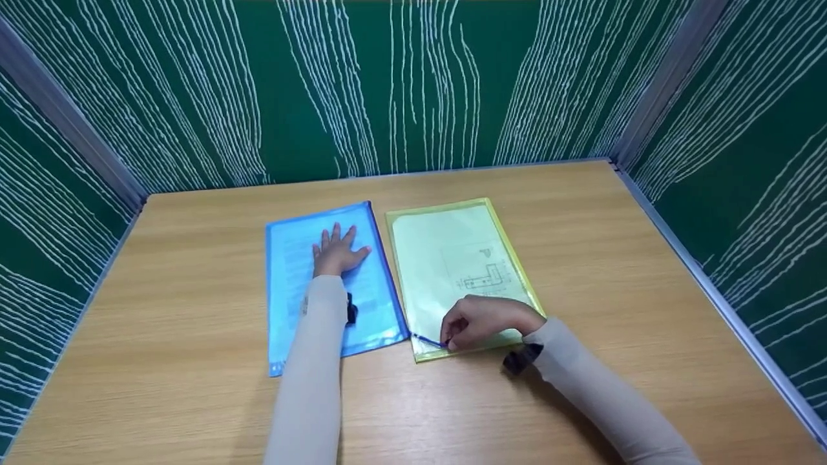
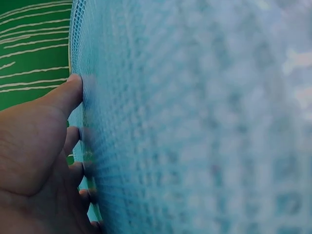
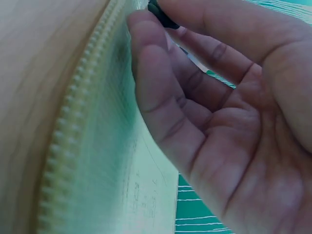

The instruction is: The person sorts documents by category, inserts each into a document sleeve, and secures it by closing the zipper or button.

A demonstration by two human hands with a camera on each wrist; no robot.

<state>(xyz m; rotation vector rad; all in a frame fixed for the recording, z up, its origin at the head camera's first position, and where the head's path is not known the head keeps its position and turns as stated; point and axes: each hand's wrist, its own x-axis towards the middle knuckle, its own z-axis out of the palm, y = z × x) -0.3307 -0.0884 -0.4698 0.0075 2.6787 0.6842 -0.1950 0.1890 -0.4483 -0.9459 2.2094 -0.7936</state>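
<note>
A blue zip document pouch (image 1: 294,252) lies on the table with printed paper showing through. My left hand (image 1: 336,254) rests on it with fingers spread; in the left wrist view the thumb (image 2: 68,95) and fingertips touch its mesh surface. A blue zipper pull (image 1: 429,341) stretches from the pouch's lower right corner to my right hand (image 1: 488,320). That hand pinches its end between thumb and fingers, over the lower part of a yellow pouch (image 1: 426,265). The pull's dark end (image 3: 163,15) shows at the fingertips in the right wrist view.
The yellow pouch, with a drawing sheet inside, lies just right of the blue one. Both are on a wooden table (image 1: 614,290). Green panels (image 1: 446,90) with white wavy lines stand around its back and sides.
</note>
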